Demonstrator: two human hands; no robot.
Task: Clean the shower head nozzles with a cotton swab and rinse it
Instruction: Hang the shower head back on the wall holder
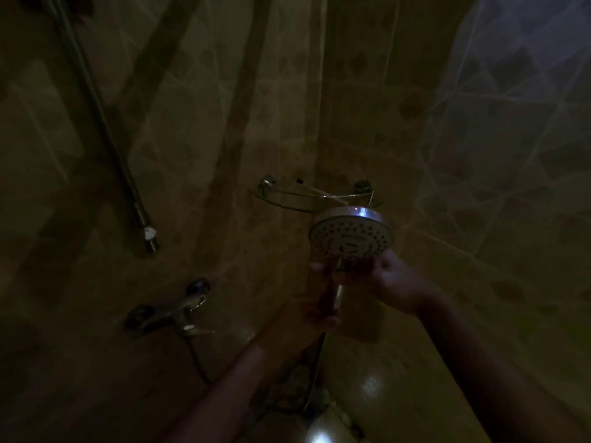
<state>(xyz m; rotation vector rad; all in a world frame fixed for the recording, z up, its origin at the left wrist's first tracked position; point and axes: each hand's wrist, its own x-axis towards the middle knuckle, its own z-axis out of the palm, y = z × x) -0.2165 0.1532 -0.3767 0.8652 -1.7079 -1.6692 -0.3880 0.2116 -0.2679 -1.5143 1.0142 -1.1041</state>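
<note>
The round chrome shower head [351, 237] is held up in the dim shower corner, its nozzle face turned toward me. My left hand [319, 306] grips its handle from the left, low down. My right hand [388, 278] reaches in from the right, and its fingers curl across the neck just under the face. In this poor light I cannot make out a cotton swab in either hand. Thin pale sticks that look like cotton swabs [321, 192] lie on the glass corner shelf [281, 204] just behind the head.
A wall mixer tap [174, 313] sits at lower left, with the hose [200, 362] hanging below it. A chrome riser rail [105, 123] runs down the left wall. Tiled walls close in on both sides. A bright reflection [319, 438] shows on the tub edge below.
</note>
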